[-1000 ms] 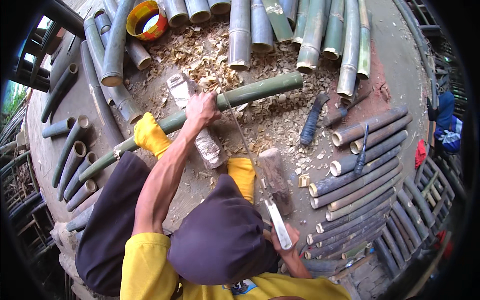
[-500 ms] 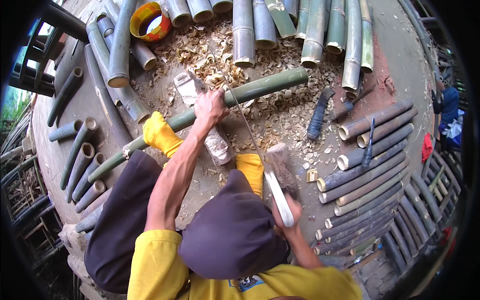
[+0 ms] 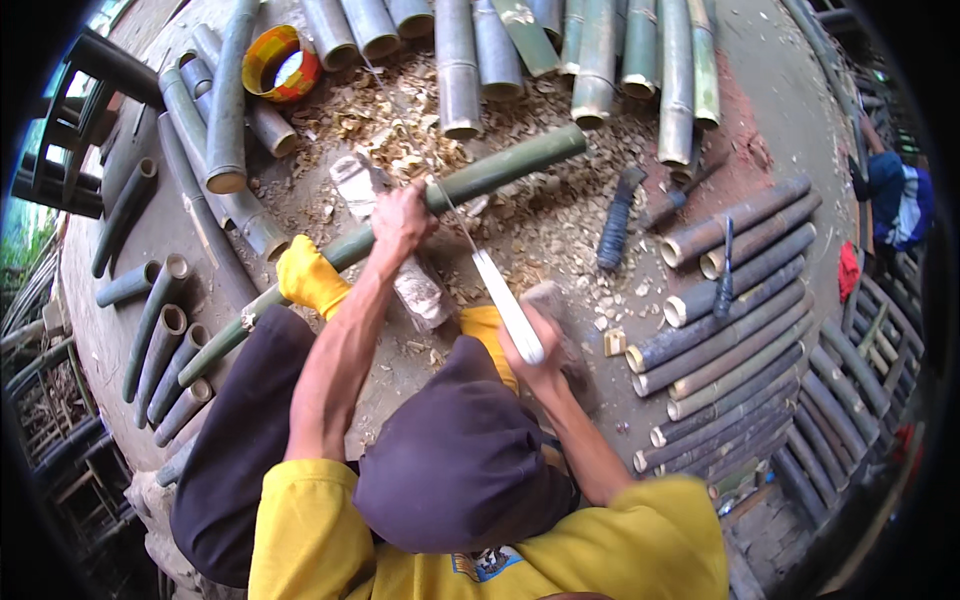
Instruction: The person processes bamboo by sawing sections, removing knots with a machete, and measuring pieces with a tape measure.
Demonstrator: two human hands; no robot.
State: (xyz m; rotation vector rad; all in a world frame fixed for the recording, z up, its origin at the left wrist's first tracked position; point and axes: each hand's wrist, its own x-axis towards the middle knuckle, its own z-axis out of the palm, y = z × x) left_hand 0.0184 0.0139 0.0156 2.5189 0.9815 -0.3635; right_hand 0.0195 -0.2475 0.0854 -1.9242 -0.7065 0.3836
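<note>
My left hand is closed around a long green bamboo pole, which slopes from lower left to upper right. Beside it, a handsaw lies across the pole, its thin blade smeared by motion and pointing forward. My right hand grips the saw at its near end, partly hidden by the pale upper edge. Under the pole is a rough wooden block. A yellow-covered foot presses on the pole left of my left hand. Another yellow-covered foot rests near my right hand.
Bamboo shavings cover the ground ahead. Cut bamboo tubes lie along the far side, with more tubes at right and left. A black-handled blade tool, a screwdriver-like tool and a yellow-red tape roll lie about.
My right hand has pushed the saw forward and slightly left, closer to the pole. My left hand keeps its grip. The whole view has shifted a little.
</note>
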